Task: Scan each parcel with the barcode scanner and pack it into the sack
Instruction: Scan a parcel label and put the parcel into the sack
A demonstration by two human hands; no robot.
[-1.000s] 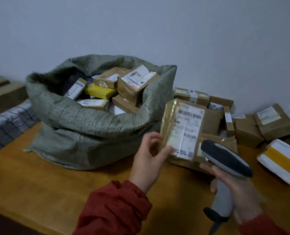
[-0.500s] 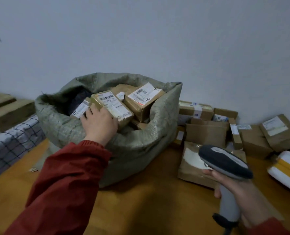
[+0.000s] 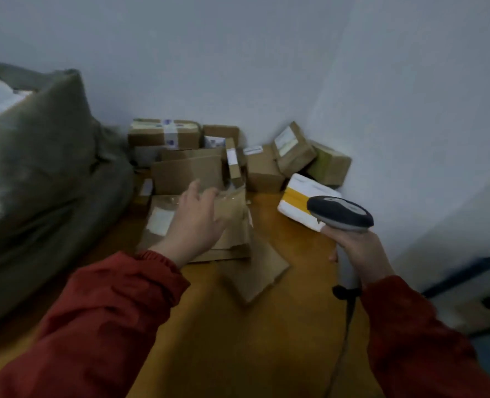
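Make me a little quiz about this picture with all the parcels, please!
1. True or false: the right hand grips the dark grey handheld barcode scanner.
2. Fill the gap: in the picture, the grey-green woven sack stands to the ____ of the brown cardboard parcel pile.
3. The open left hand reaches over: A the flat brown paper parcel; B the white parcel with a yellow stripe; C the scanner.

Key: 1 true; 2 left; 3 A.

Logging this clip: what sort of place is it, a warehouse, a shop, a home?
Probably a small informal parcel-sorting spot in an ordinary room, not a warehouse: cardboard parcels piled on a wooden table against plain walls, a woven sack beside them, and a barcode scanner.
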